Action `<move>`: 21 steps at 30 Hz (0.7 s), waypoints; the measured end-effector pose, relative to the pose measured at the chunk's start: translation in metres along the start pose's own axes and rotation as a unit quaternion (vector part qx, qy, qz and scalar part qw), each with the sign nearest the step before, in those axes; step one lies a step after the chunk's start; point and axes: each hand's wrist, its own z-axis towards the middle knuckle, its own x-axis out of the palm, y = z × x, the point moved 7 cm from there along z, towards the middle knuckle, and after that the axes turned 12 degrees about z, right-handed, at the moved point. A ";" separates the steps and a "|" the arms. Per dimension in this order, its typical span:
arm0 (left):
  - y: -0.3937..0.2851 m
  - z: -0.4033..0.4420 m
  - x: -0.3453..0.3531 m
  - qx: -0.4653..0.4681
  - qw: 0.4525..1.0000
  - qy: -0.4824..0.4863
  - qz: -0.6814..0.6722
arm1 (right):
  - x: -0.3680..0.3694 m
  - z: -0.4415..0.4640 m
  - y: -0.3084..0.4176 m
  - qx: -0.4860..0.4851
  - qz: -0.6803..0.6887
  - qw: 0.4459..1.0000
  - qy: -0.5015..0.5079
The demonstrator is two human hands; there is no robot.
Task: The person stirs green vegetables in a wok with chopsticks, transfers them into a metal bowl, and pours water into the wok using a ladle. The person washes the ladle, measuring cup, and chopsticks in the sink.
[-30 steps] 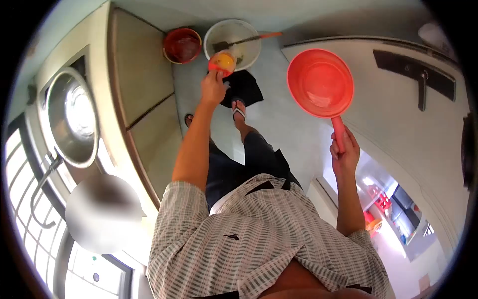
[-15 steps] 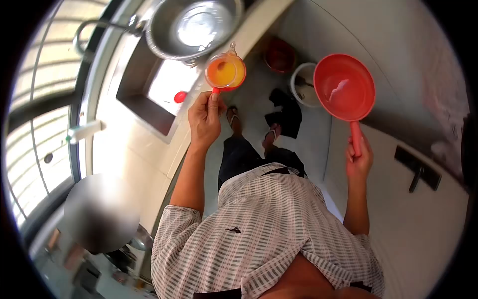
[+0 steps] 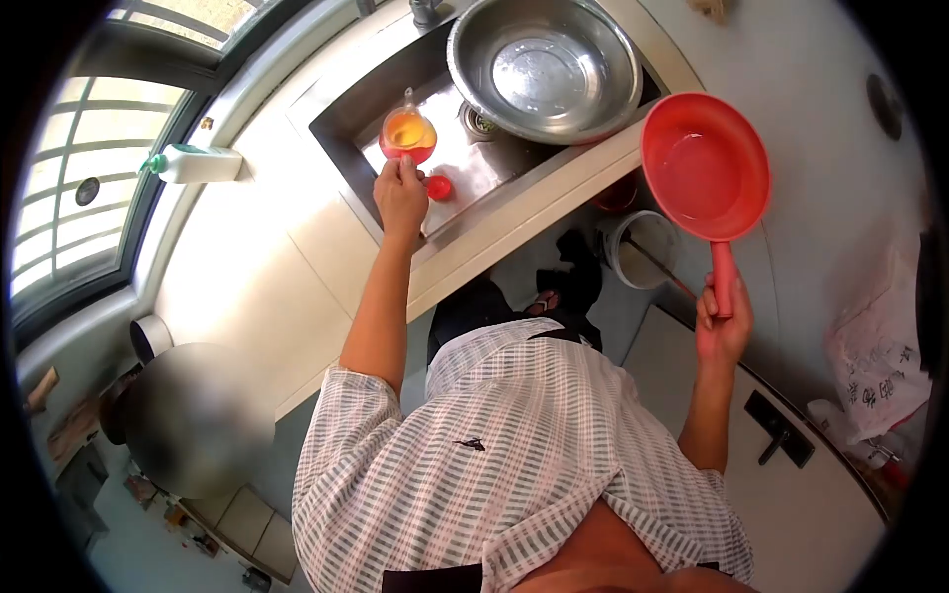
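Note:
My left hand [image 3: 400, 203] is closed on the red handle of a small clear spouted jug [image 3: 407, 135] and holds it over the sink [image 3: 351, 138]. Yellow-orange shows inside the jug; whether it is liquid I cannot tell. A small red round cap-like piece [image 3: 438, 188] lies in the sink by my fingers. On the other side, my right hand [image 3: 725, 326] grips the handle of a red plastic water dipper [image 3: 707, 173]. The dipper is held bowl up beside the counter edge, with a shiny patch at its bottom. A steel basin [image 3: 544, 74] rests across the sink's right end.
A white bottle with a green top [image 3: 198, 164] stands by the window. Below the counter, a white bucket [image 3: 643, 252] holds a stick. A door with a black handle [image 3: 779, 428] is at right, near a white printed bag [image 3: 875, 371]. The pale counter [image 3: 247, 267] runs left.
My left hand has brought the jug from in front of the counter edge to over the sink. The view has turned toward the sink, and my right hand still holds the dipper.

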 end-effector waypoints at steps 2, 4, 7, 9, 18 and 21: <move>0.041 0.027 0.020 -0.063 0.998 -0.011 0.006 | 0.018 0.003 -0.007 0.005 -0.006 1.000 0.009; 0.080 0.049 0.043 -0.104 0.993 -0.011 0.052 | 0.035 0.003 -0.012 0.005 -0.016 1.000 0.012; 0.162 0.077 0.082 -0.152 0.987 -0.015 0.047 | 0.053 -0.001 -0.015 0.002 -0.032 0.999 0.009; 0.197 0.084 0.101 -0.207 0.978 0.004 -0.005 | 0.059 -0.002 -0.014 -0.005 -0.041 0.999 0.004; 0.184 0.053 0.088 -0.331 0.942 0.044 0.017 | 0.077 0.002 -0.004 -0.005 -0.082 0.995 0.064; 0.130 0.019 0.054 -0.334 0.938 0.045 -0.082 | 0.085 0.008 -0.002 0.011 -0.084 0.991 0.106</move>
